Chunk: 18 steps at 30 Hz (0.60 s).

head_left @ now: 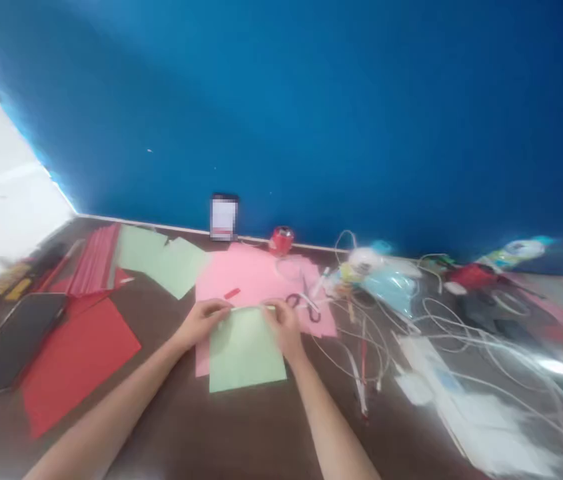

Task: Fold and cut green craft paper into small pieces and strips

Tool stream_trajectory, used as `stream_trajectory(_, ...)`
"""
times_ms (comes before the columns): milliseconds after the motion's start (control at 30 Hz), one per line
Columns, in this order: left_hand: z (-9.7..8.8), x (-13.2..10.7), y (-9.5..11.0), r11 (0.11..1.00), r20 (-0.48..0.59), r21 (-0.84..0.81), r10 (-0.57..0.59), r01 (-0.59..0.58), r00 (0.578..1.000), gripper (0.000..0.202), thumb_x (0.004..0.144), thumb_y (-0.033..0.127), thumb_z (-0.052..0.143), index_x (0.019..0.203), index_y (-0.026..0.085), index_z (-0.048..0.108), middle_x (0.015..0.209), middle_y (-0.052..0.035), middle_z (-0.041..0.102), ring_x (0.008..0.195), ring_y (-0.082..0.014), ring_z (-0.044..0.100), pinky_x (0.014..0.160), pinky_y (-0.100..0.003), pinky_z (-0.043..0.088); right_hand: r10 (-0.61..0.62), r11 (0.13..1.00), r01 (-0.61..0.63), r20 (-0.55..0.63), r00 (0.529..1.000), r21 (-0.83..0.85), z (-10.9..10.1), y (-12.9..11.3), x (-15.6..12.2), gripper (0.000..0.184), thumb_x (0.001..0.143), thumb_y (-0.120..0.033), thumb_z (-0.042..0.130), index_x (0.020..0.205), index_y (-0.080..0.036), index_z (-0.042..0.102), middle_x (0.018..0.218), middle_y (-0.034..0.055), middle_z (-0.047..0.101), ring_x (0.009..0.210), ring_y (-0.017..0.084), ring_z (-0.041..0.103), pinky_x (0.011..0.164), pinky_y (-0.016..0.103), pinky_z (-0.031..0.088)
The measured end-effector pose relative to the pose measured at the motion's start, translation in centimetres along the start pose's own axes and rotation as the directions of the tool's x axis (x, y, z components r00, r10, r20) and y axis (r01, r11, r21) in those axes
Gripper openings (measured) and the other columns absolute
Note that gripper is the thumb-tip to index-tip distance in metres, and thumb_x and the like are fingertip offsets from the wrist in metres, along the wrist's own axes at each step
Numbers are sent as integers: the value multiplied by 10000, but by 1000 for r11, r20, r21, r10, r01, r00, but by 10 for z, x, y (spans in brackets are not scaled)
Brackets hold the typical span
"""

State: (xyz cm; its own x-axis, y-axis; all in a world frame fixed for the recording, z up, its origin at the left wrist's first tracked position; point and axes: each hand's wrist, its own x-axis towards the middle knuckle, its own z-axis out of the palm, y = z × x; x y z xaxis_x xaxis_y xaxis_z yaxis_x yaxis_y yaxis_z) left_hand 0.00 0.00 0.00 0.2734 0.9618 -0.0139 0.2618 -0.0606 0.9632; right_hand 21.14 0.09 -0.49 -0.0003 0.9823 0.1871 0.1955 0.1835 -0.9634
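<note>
A light green paper sheet (244, 350) lies on a pink sheet (256, 280) on the dark table. My left hand (206, 319) pinches the green sheet's far left edge. My right hand (281, 323) pinches the same far edge at its right end. Both hands have their fingers curled onto the paper. Scissors (304, 305) lie on the pink sheet just right of my right hand. A small red scrap (232, 293) sits above my left hand.
Red sheets (74, 360) and a red stack (92, 261) lie left, with a dark tablet (11, 340). More green sheets (161, 260) sit behind. A phone (224, 217) leans on the blue wall beside red tape (282, 240). Tangled white cables (461, 347) and clutter fill the right.
</note>
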Motion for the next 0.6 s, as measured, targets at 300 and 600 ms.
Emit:
stream_trajectory(300,0,-2,5,996,28,-76,43,-41,999,234,758,347,547,859,171,662,909,-74,671,812,-199,604,730,-292,459,15,999,-14,-32,999,29,2,-6,3,96,718,-282,581,720,-187,588,713,5,599,695,141,548,649,251,432)
stream_trajectory(600,-1,-2,12,998,-33,-56,13,-15,999,271,797,391,474,807,188,653,881,-47,663,854,-209,576,792,-300,413,-21,997,21,-12,1000,69,2,-1,3,91,710,-243,584,782,-190,596,786,22,613,763,149,567,714,275,443)
